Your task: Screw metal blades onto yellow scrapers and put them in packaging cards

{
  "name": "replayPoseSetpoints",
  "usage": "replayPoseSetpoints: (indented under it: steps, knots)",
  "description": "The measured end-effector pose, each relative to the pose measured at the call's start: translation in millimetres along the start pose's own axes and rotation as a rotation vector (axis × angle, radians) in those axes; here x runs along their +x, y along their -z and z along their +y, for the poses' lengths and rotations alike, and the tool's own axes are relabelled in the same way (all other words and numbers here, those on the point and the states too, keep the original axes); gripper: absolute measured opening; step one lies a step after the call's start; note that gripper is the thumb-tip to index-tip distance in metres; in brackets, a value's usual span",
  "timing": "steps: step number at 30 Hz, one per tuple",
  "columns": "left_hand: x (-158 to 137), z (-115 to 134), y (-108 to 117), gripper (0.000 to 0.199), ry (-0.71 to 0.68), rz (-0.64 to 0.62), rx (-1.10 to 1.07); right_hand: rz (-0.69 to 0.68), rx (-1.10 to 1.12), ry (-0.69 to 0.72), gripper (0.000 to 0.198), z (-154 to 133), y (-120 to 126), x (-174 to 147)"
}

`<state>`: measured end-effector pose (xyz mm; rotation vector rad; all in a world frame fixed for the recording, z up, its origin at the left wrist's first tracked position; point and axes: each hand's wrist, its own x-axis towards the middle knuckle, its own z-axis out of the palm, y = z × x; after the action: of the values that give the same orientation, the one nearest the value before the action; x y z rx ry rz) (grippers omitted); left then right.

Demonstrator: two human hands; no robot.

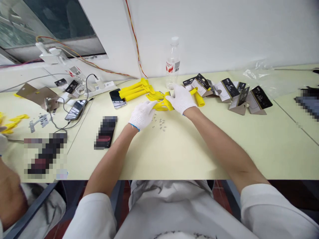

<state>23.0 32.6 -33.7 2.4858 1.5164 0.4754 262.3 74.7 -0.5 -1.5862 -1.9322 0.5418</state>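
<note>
My left hand (143,114), in a white knit glove, pinches the left end of a yellow plastic piece (161,105) with an open frame. My right hand (181,98), gloved too, has its fingers closed at the right end of the same piece; its fingertips are partly hidden. Behind it lie more yellow parts (155,96) with grey metal strips. Small screws (161,122) are scattered on the table just in front of my hands. Several yellow handles (137,90) lie stacked to the left, and another yellow handle (199,99) rests beside my right wrist.
A clear bottle (172,63) stands by the wall. Folded cardboard packages (225,90) and a plastic bag (259,76) lie right. Phones (106,132), cables and a power strip (103,88) occupy the left. A co-worker's gloved hand (3,142) shows at the left edge.
</note>
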Motion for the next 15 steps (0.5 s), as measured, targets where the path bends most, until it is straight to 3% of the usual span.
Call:
replayPoseSetpoints:
  steps: [3,8,15]
  knots:
    - [0.2,0.8,0.4,0.051,-0.007,0.014,0.002,0.010,0.035,-0.057,0.048,2.3,-2.5,1.2]
    - [-0.6,1.5,1.1,0.053,-0.006,0.027,0.004,-0.121,0.219,-0.177,0.025,4.9,-6.4,4.2]
    - [-1.2,2.4,2.7,0.051,0.009,0.014,0.054,-0.120,0.365,-0.191,0.030,-0.9,-9.6,-5.2]
